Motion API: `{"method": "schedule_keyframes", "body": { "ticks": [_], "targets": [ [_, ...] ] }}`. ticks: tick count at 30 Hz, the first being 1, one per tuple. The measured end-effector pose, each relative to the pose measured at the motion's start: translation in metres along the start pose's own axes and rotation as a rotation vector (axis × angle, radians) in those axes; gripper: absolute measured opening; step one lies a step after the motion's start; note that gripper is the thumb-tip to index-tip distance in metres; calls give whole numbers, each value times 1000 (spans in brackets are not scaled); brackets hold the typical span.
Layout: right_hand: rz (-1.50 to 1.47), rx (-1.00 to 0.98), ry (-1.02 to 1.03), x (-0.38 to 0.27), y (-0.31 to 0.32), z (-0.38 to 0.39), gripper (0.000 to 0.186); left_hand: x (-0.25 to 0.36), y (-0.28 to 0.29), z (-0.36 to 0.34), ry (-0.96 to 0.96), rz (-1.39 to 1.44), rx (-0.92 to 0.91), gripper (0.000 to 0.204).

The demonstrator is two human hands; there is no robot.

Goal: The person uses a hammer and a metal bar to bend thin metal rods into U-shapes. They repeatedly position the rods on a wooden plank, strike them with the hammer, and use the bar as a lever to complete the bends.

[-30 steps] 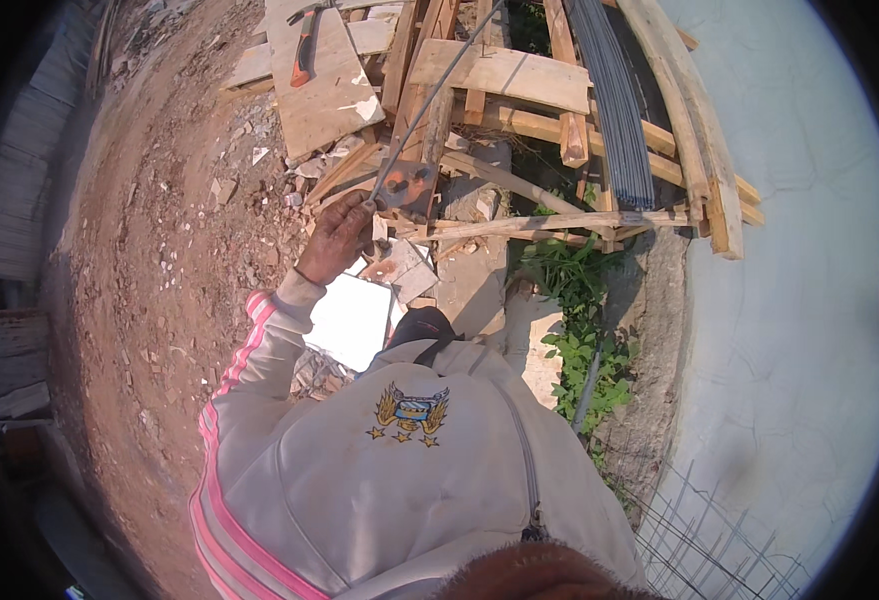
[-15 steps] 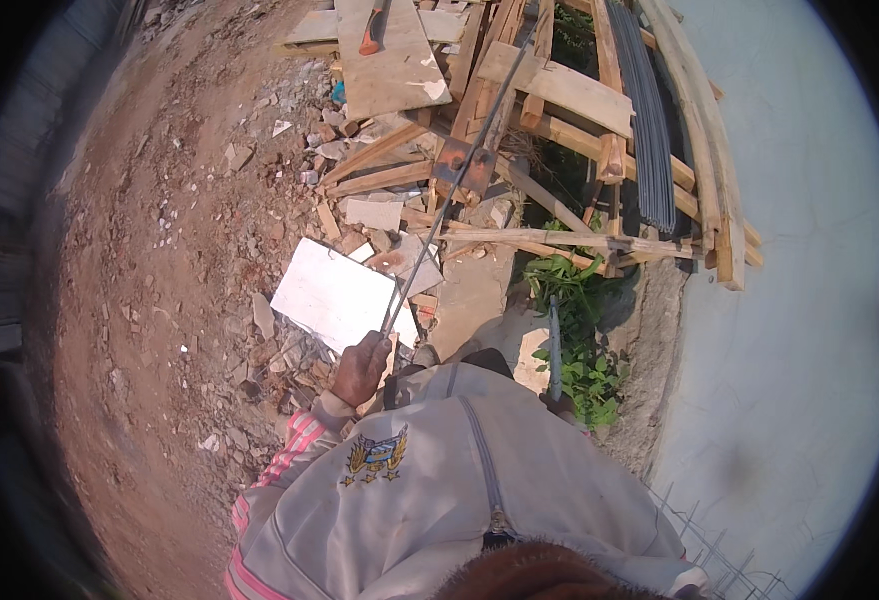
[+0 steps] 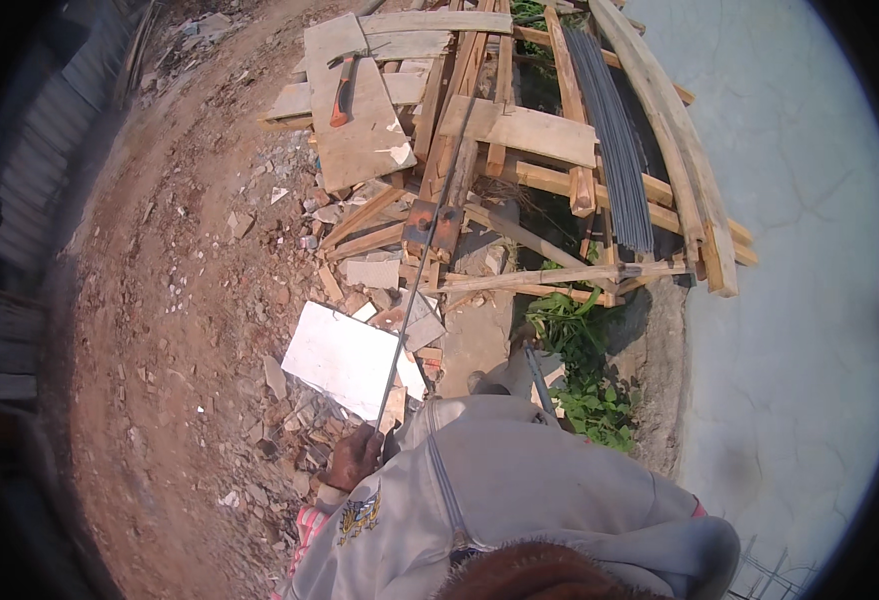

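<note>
My left hand (image 3: 357, 455) is closed around the near end of a thin steel rod (image 3: 409, 310). From there the rod slants away and crosses a rusty metal plate (image 3: 432, 228) with pegs on it, fixed to the timber. Beyond the plate it lies along the wooden boards. My right hand is hidden behind my jacket (image 3: 549, 470). On that side a grey metal pipe (image 3: 538, 378) sticks up past the jacket's edge, its lower end out of sight. A claw hammer (image 3: 341, 95) with an orange and black handle rests on a plywood board (image 3: 359, 150) farther off.
A bundle of grey rods (image 3: 609, 140) lies across stacked timber (image 3: 564, 190) at the far right. A white panel (image 3: 344, 358) lies on rubble ahead of my left hand. Green plants (image 3: 594, 410) grow beside a pale wall (image 3: 769, 300). Reddish bare soil (image 3: 159, 400) spreads leftward.
My left hand has come nearer my body with the rod, and its bent end no longer shows. The pipe now leans left at its top. My right hand has gone from sight; the whole hammer shows.
</note>
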State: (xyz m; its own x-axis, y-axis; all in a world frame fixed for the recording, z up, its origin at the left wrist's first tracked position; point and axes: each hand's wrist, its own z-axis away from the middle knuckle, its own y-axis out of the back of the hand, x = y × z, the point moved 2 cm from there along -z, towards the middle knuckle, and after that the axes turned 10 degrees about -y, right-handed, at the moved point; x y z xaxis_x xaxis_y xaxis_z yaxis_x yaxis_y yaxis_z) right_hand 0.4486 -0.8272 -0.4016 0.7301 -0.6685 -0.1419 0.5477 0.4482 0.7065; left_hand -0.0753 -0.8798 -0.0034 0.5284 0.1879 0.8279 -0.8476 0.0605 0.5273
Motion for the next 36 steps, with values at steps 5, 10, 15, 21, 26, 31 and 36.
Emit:
{"method": "schedule_keyframes", "body": {
  "ticks": [5,10,15,21,26,31,36],
  "targets": [
    [73,-1,95,-28,18,-51,67,41,-9,-27,-66,211,164,27],
    [-7,-121,196,-91,67,-31,67,35,-32,-31,19,30,297,27],
    [30,-51,287,-93,62,-67,64,29,-39,-6,127,-6,358,27],
    [27,-92,299,-97,69,-72,59,5,-48,25,215,-4,409,27],
    [89,-118,299,-82,63,-92,57,-2,-50,26,307,52,409,27],
    [45,-131,312,-77,83,-70,56,-5,-52,26,253,55,436,29],
    [64,-121,331,-70,86,-75,55,30,-42,15,116,-159,411,28]
  ]
}}
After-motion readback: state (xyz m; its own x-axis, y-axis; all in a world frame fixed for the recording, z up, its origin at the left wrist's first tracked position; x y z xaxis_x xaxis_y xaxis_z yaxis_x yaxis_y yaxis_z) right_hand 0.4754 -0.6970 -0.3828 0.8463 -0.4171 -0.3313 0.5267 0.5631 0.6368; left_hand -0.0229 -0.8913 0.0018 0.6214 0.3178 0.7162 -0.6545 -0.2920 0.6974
